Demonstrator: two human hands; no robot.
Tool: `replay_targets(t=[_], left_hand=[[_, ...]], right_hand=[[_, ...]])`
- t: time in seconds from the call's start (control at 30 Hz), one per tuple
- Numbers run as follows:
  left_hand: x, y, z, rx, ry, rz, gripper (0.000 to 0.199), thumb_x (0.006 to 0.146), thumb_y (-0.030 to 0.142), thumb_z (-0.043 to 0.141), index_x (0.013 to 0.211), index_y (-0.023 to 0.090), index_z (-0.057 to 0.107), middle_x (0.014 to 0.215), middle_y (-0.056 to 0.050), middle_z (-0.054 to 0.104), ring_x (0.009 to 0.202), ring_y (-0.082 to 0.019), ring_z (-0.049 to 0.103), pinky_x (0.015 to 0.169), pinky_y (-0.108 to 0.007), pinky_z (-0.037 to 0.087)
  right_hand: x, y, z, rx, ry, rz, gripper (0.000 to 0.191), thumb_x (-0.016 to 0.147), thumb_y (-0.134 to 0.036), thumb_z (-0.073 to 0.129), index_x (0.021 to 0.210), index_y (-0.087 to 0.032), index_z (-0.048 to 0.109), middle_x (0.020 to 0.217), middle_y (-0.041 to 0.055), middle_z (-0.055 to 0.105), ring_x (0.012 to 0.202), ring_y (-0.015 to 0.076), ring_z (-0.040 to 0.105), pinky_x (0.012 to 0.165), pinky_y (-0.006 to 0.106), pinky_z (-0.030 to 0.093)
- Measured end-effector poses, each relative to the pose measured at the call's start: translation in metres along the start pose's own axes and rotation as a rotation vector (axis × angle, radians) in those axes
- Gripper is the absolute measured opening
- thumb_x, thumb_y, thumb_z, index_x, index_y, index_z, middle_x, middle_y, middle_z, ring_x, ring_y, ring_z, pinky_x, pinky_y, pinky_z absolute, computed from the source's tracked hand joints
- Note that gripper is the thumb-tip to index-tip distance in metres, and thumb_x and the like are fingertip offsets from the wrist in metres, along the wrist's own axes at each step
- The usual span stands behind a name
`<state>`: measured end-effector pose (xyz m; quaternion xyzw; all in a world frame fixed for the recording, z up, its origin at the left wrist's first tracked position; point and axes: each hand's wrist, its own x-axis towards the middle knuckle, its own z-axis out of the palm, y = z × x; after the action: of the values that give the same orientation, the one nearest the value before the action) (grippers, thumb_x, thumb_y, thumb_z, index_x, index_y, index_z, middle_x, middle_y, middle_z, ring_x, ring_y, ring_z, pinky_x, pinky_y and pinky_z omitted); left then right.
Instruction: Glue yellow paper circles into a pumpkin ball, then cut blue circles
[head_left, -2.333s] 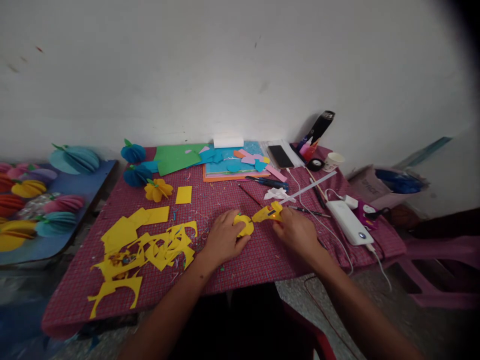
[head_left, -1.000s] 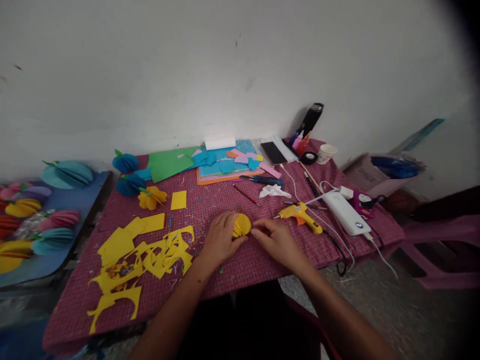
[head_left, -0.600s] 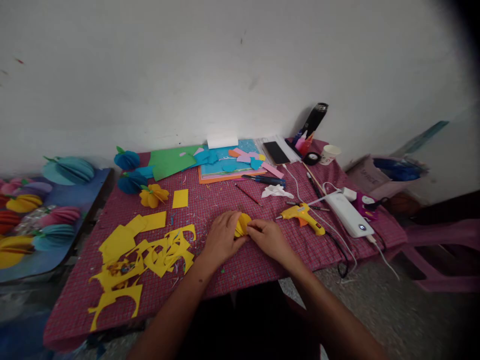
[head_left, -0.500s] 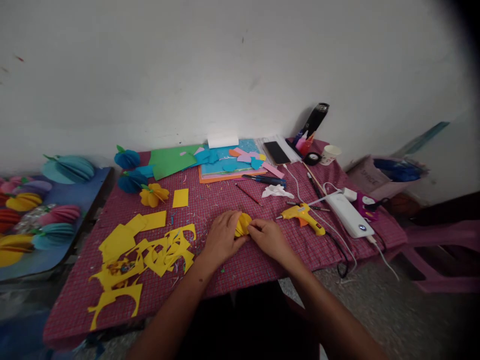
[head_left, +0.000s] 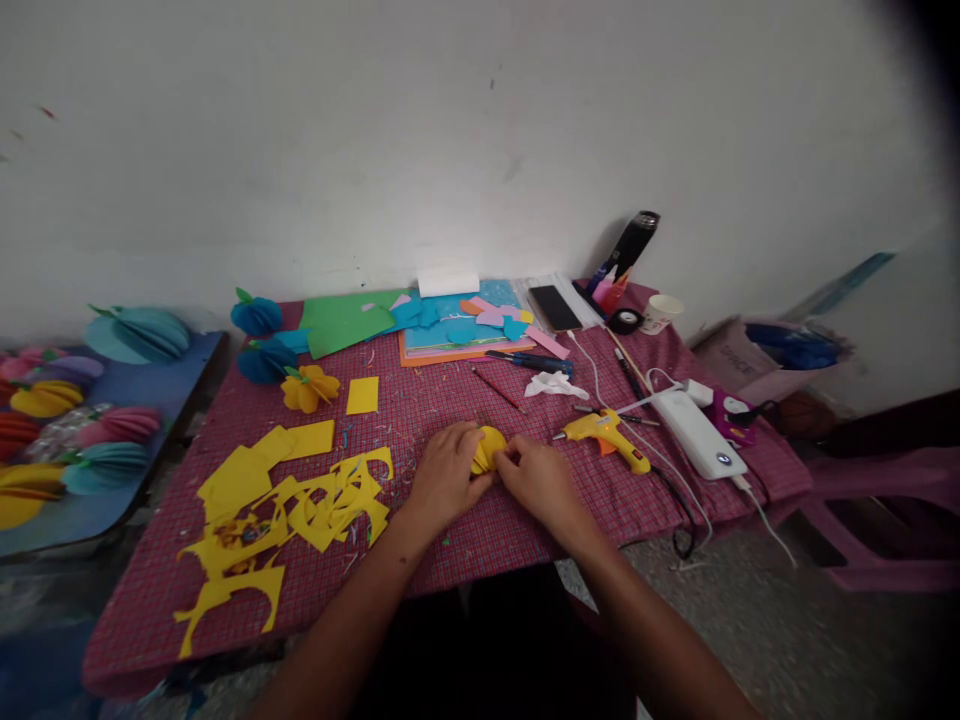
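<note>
Between my two hands is a small round piece of folded yellow paper (head_left: 488, 449), close over the checked tablecloth. My left hand (head_left: 448, 468) grips its left side, with fingers bent over it and the thumb below. At its right edge my right hand (head_left: 536, 478) pinches the paper between thumb and curled fingers. Part of the yellow paper is hidden behind the fingers. A yellow glue gun (head_left: 606, 436) lies to the right of my right hand. Yellow paper offcuts (head_left: 330, 505) are spread to the left of my left hand.
Finished paper pumpkins (head_left: 309, 388) stand at the table's left, more on a blue table (head_left: 180, 385). Coloured sheets (head_left: 349, 325), a pencil (head_left: 499, 390), a utility knife (head_left: 534, 361) and a phone (head_left: 555, 308) lie farther back. A white power bank (head_left: 697, 432) and cables are on the right.
The yellow paper has turned a little, showing more of a flat round face. My right hand's fingers have shifted slightly along its edge. The view has moved marginally.
</note>
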<state>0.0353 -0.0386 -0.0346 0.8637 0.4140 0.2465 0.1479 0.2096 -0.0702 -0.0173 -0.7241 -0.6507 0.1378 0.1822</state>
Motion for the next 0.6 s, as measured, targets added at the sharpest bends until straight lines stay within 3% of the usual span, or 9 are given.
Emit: replay_targets(t=[0.1,0.2,0.33,0.6], left_hand=[[0.000,0.002,-0.002,0.063,-0.024,0.021,0.044,0.083,0.030,0.070,0.124,0.022,0.056,0.140,-0.011,0.052,0.130,-0.031,0.049,0.111,-0.050,0.040],[0.000,0.006,-0.006,0.103,-0.036,0.034,0.030,0.086,0.031,0.067,0.114,0.022,0.063,0.143,-0.011,0.049,0.133,-0.031,0.046,0.113,-0.050,0.038],[0.001,0.012,-0.010,0.102,-0.039,0.032,0.026,0.086,0.031,0.067,0.110,0.022,0.066,0.144,-0.012,0.049,0.135,-0.032,0.043,0.114,-0.052,0.035],[0.002,0.015,-0.011,0.147,-0.026,0.018,0.022,0.087,0.034,0.066,0.105,0.022,0.068,0.142,-0.012,0.051,0.132,-0.032,0.045,0.112,-0.052,0.037]], right_hand=[[0.000,-0.002,-0.002,-0.121,-0.037,0.034,0.020,0.091,-0.029,0.052,0.087,-0.018,0.068,0.080,0.0082,0.074,0.070,0.0201,0.067,0.061,0.028,0.037],[0.002,-0.003,-0.007,-0.157,-0.086,0.040,0.023,0.091,-0.028,0.054,0.105,-0.018,0.067,0.084,0.0073,0.074,0.074,0.0212,0.068,0.064,0.028,0.040],[0.003,-0.001,-0.012,-0.174,-0.146,-0.105,0.037,0.096,-0.029,0.047,0.131,-0.027,0.062,0.104,0.0058,0.075,0.088,0.0206,0.070,0.074,0.028,0.045],[-0.003,0.005,-0.014,-0.313,-0.160,-0.162,0.040,0.103,-0.040,0.038,0.129,-0.031,0.066,0.101,0.0074,0.076,0.082,0.0219,0.071,0.068,0.029,0.045]])
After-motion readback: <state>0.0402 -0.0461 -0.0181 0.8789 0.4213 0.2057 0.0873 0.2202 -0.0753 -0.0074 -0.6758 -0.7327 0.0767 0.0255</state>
